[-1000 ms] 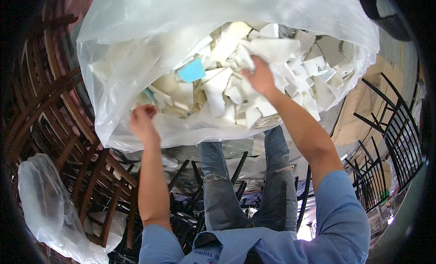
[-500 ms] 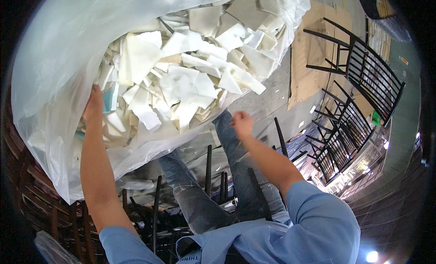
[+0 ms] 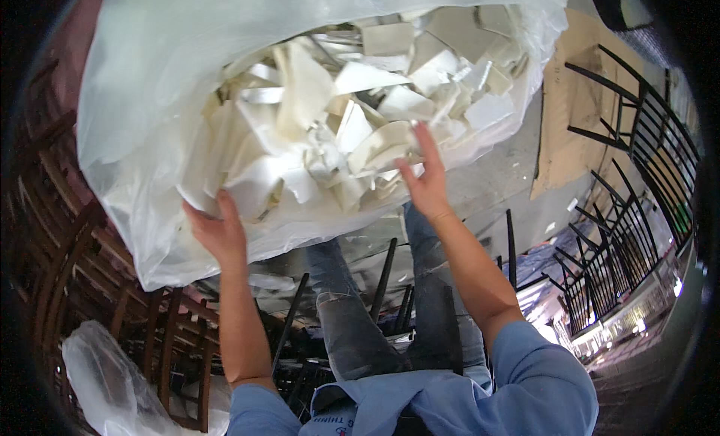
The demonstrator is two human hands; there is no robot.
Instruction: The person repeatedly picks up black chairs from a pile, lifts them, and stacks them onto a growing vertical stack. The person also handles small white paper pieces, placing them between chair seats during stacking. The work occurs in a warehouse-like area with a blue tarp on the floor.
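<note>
A large translucent plastic bag gapes in front of me, heaped with white and cream foam offcuts. My left hand rests at the bag's near left side, thumb and fingers spread against the pale offcuts and the film there; some fingertips are hidden. Over the near middle of the heap is my right hand, its thumb and forefinger wide apart with nothing seen between them. Its fingertips are close to a curved cream offcut; whether they touch it I cannot tell.
Black spindle-backed chairs lie at the right, near a flat cardboard sheet on the grey floor. Brown wooden chairs crowd the left. Clear plastic film lies at lower left. Dark chair legs stand around my legs.
My right hand has moved from beside the bag to over the offcuts, and its fingers have spread. My left hand has come out to the near edge. The pieces lie differently; the view has shifted.
</note>
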